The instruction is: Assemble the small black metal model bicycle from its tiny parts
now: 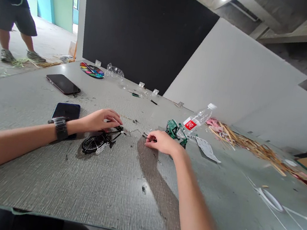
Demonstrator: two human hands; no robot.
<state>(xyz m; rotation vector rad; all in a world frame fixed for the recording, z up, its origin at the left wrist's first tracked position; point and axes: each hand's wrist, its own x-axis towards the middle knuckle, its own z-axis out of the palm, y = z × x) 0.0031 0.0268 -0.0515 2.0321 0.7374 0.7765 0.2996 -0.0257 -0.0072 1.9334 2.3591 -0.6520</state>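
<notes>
A black miniature bicycle [95, 144] rests on the grey table, its rear wheel toward the left and a white piece at its side. My left hand [101, 120], with a dark watch on the wrist, reaches over its front end. The fingers close lightly around what seems to be the handlebar area. To the right, my right hand [162, 141] is low over the table, fingertips pinched on a small dark part, mostly hidden by the fingers. Thin clear scraps lie between the hands. Just behind my right hand stands a green miniature bicycle [173, 128], partly covered by it.
A phone [63, 83] and a dark flat device [68, 109] lie left. Behind are a paint palette [92, 70] and clear plastic packaging [115, 71]. A plastic bottle [199, 118], a paper sheet [208, 149] and wood strips [242, 144] are right. Another person [10, 3] stands far left.
</notes>
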